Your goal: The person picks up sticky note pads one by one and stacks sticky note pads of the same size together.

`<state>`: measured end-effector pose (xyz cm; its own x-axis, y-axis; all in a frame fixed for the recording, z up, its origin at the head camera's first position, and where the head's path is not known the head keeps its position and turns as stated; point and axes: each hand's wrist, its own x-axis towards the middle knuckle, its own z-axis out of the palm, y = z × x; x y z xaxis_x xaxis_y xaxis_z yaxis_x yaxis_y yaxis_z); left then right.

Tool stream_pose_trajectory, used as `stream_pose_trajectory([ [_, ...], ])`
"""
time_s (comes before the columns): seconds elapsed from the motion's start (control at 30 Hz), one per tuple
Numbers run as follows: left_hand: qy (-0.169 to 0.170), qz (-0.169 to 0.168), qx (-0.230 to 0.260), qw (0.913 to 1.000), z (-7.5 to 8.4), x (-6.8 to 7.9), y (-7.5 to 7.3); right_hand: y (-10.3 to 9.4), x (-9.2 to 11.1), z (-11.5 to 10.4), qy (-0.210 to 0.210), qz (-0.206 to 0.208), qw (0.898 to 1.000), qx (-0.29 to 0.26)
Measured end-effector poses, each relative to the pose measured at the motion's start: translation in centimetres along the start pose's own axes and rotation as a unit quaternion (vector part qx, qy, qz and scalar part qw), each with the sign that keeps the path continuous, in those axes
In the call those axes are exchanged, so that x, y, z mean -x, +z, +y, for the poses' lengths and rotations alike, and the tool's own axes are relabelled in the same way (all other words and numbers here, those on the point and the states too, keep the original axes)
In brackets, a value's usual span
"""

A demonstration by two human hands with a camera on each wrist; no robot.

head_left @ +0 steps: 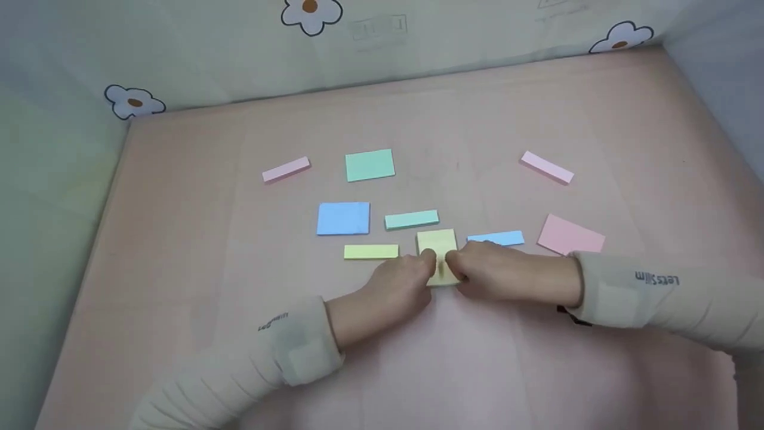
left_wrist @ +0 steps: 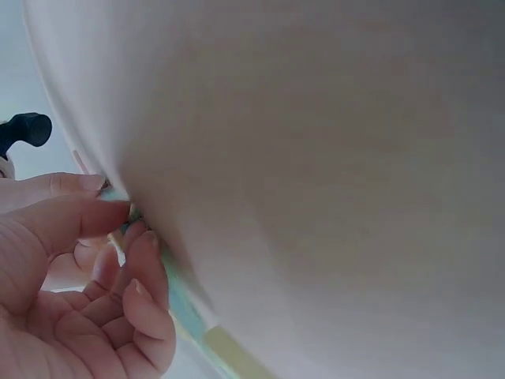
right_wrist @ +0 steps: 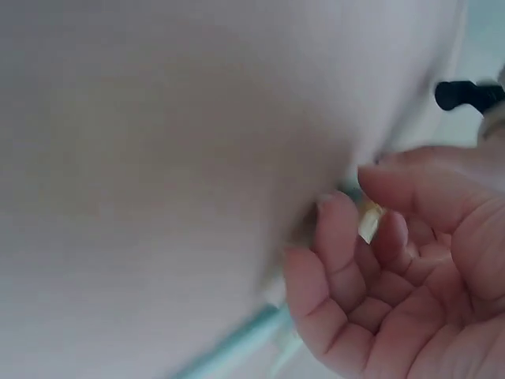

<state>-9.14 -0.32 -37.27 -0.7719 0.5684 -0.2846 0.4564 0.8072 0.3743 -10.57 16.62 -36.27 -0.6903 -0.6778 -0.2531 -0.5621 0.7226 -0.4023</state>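
A pale yellow sticky note pad (head_left: 437,240) lies at the middle of the pink-covered table, a dark mark or shadow between the hands on it. My left hand (head_left: 397,283) grips its left edge, thumb on top and fingers curled. From the other side, my right hand (head_left: 495,272) holds the right edge in the same way. In the left wrist view the thumb and forefinger of the left hand (left_wrist: 87,276) meet at the tips. The right hand (right_wrist: 394,268) has its fingers curled in the right wrist view, which mostly hides the pad.
Around the pad lie a yellow strip (head_left: 371,251), a green strip (head_left: 412,220) and a blue strip (head_left: 498,238). Farther out are blue (head_left: 343,218), green (head_left: 370,165) and pink (head_left: 570,235) note pads, plus pink strips (head_left: 286,170) left and right. Flowered cloth (head_left: 239,54) walls the back.
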Motion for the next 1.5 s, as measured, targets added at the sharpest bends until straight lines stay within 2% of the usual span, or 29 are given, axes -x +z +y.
stream_pose_trajectory([
  [0.1, -0.004, 0.012, -0.018, 0.9997, -0.1, 0.5, -0.6, -1.6, 0.2, 0.1, 0.006, 0.010, 1.000, 0.025],
  [0.2, -0.023, 0.005, -0.037, 0.9990, -0.5, 0.7, -1.5, -2.5, 0.0, 0.4, 0.001, 0.033, 0.998, 0.046],
  [0.33, -0.050, -0.038, -0.067, 0.9957, -0.9, 0.6, -2.1, -1.7, -0.5, 0.7, -0.018, 0.039, 0.998, 0.054],
  [0.43, -0.053, -0.061, -0.088, 0.9928, -1.0, 0.6, -2.0, -0.8, -0.9, 0.5, -0.029, 0.032, 0.997, 0.058],
  [0.57, -0.060, -0.080, -0.100, 0.9899, -1.2, 0.6, -2.0, -0.3, -1.3, 0.2, -0.037, 0.029, 0.996, 0.071],
  [0.73, -0.068, -0.087, -0.109, 0.9879, -1.4, 0.7, -2.1, -0.1, -1.4, -0.1, -0.044, 0.023, 0.995, 0.083],
  [0.87, -0.060, -0.087, -0.079, 0.9912, -1.5, 0.7, -1.9, 0.1, -1.5, -0.3, -0.034, 0.007, 0.996, 0.086],
  [1.03, -0.050, -0.090, 0.004, 0.9946, -1.1, 0.5, -1.8, 0.1, -1.6, -0.3, -0.025, -0.002, 0.996, 0.089],
  [1.13, -0.053, -0.089, 0.038, 0.9939, -0.9, 0.3, -1.7, 0.2, -1.6, -0.3, -0.030, 0.002, 0.995, 0.095],
  [1.5, -0.079, -0.110, 0.096, 0.9861, -0.9, 0.2, -1.4, 0.4, -1.8, -0.3, -0.027, 0.005, 0.994, 0.109],
])
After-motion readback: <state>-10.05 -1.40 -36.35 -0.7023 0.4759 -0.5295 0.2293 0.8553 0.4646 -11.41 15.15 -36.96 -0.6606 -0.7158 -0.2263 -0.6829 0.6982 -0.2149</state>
